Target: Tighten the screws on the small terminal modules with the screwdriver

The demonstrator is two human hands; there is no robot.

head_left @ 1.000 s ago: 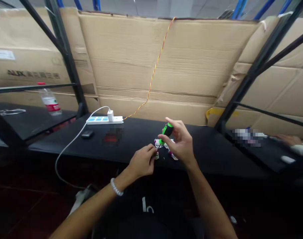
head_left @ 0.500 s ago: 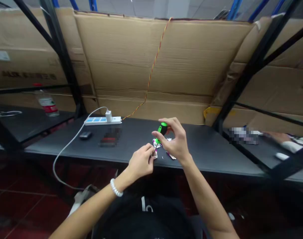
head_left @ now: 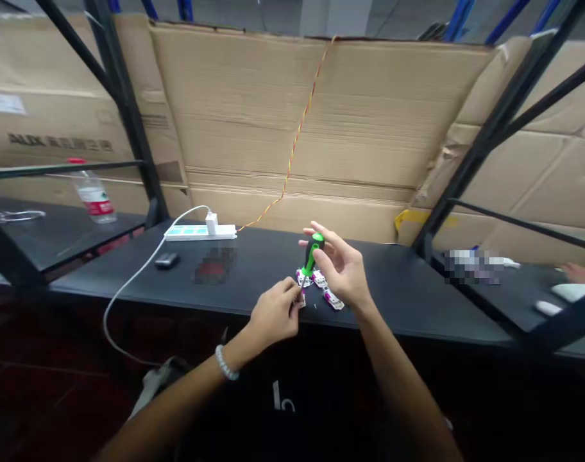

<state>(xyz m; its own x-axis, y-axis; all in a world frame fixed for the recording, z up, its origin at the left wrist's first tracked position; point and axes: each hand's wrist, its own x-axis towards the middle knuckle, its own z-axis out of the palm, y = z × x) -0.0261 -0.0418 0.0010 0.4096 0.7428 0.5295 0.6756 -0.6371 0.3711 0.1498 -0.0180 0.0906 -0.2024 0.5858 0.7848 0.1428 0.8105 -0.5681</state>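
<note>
Head view: our right hand has the green-and-black screwdriver between thumb and loosely spread fingers; we can't tell how firm the grip is. Shaft slants down to our left hand, whose fingers pinch a small white-and-purple piece near the front edge of the table. More pieces lie just right of it. White power strip sits farther back, left.
</note>
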